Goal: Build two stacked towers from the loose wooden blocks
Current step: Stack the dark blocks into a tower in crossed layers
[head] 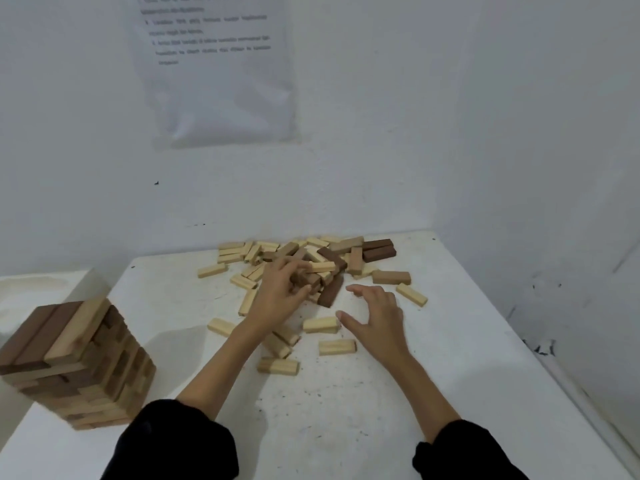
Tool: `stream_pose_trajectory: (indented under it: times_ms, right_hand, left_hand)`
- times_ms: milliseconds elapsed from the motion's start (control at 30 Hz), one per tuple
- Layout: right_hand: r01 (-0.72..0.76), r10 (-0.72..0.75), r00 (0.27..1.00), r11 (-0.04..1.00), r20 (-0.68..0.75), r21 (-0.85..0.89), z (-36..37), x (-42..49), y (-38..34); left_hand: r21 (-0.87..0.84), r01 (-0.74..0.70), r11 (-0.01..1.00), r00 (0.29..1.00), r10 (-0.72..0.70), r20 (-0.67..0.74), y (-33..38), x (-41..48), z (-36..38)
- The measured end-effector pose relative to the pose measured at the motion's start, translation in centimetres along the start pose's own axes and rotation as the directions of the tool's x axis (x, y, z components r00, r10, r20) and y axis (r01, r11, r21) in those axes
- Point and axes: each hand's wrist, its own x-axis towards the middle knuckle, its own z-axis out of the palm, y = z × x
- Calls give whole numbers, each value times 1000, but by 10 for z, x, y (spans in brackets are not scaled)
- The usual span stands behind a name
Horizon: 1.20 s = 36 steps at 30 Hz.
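The white printed paper sheet (214,64) on the wall (415,98) at eleven o'clock carries several text lines, all too blurred to read.

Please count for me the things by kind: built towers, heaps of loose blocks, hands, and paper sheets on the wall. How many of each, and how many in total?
built tower: 1
heap of loose blocks: 1
hands: 2 (left hand gripping blocks in the heap, right hand open above the table)
paper sheet on the wall: 1
Total: 5
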Motion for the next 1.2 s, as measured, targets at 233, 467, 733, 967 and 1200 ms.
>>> stream_pose_trajectory:
  times_ms: [233, 467, 733, 967, 1200]
  right_hand:
    - [-12, 54, 987, 964, 154, -264, 9, 40, -6]
    - [-15, -1, 992, 992, 124, 128, 9, 43, 1]
    - [-77, 167, 981, 806, -100, 587, 7, 58, -1]
    - [-114, 189, 961, 936, -204, 332, 16, 80, 2]
    - [-175, 151, 964, 980, -217, -97, 26, 87, -6]
  left_hand:
    - [17, 67, 998, 996, -67, 60, -21, 12, 2]
    - [-114, 55, 992, 998, -51, 32, -28, 13, -3]
    - [-95, 21, 995, 999, -16, 52, -35, 8, -1]
    - [-88, 36, 995, 999, -33, 41, -33, 10, -1]
    - [-78, 31, 996, 999, -27, 42, -31, 9, -3]
